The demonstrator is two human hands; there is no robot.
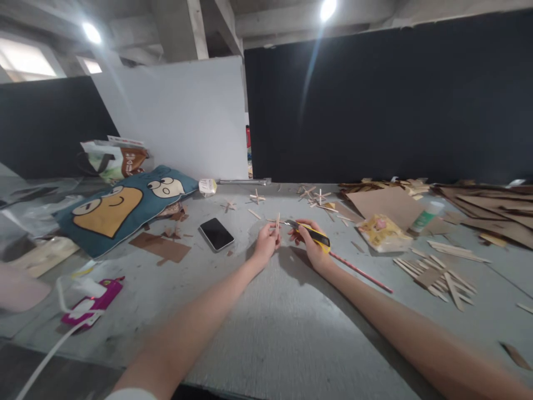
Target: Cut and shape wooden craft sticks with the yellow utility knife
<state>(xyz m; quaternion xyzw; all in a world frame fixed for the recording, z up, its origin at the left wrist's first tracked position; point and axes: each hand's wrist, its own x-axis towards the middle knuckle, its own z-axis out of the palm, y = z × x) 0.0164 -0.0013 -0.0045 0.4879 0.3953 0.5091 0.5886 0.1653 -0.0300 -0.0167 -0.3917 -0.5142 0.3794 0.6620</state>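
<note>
My left hand is closed in a pinch on a thin wooden stick, held upright above the grey table. My right hand grips a yellow and black utility knife, its blade pointing left toward the stick. Both hands meet near the middle of the table. A red pencil lies just right of my right wrist.
A black phone lies left of my hands. A blue cartoon bag and a pink glue gun are at the left. Loose sticks, a yellow packet, a glue bottle and cardboard sheets fill the right.
</note>
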